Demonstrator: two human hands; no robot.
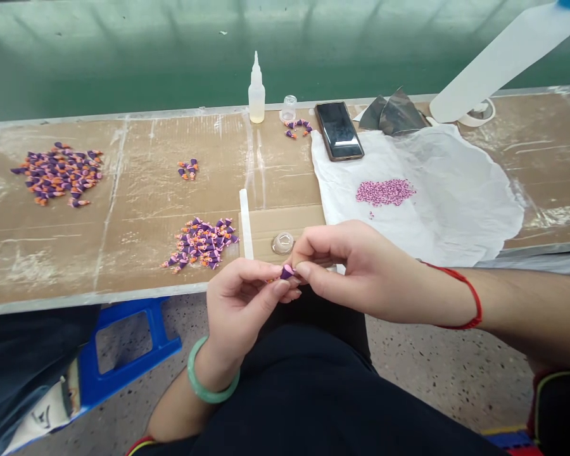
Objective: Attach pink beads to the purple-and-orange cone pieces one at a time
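The left hand [235, 307] clamps a purple figure [286, 272] between thumb and fingers at the tabletop [142, 221]'s near edge; the right hand [363, 272]'s fingertips pinch together at its pink end. A bottom-left white item [50, 411]'s dark mark is unreadable.

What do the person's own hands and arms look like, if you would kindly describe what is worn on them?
Both hands are without gloves. Above the left hand, a smooth, pale green bangle circles the wrist. Above the right hand is a thin red cord bracelet. The forearms are uncovered; red and yellow-green sleeve edging shows at the bottom left.
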